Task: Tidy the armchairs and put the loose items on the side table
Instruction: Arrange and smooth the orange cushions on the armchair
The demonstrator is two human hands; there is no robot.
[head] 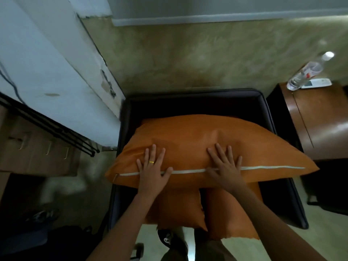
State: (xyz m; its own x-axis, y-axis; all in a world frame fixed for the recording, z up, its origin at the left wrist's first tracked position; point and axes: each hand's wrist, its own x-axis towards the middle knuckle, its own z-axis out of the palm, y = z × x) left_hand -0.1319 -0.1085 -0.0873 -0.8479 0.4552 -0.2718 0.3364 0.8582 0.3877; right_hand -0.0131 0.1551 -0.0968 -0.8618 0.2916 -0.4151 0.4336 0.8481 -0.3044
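The left hand, a gold ring on one finger, lies flat with fingers spread on a large orange pillow, its thumb along the pillow's white zip; it grips nothing. The right hand presses down just beside it in the same way, palm flat, fingers splayed and straight.

The pillow lies across the seat of a dark armchair, its long axis running left to right and its ends reaching over both chair arms. The zipped edge faces the person and the opposite edge points toward the chair back. Under its near edge two smaller orange cushions sit side by side at the front of the seat.

To the right of the chair stands a brown wooden side table. On its far corner are a clear plastic water bottle with a white cap and, just beside it, a white remote control.

The armchair backs onto a mottled yellow-green wall, and a pale floor shows at the lower right
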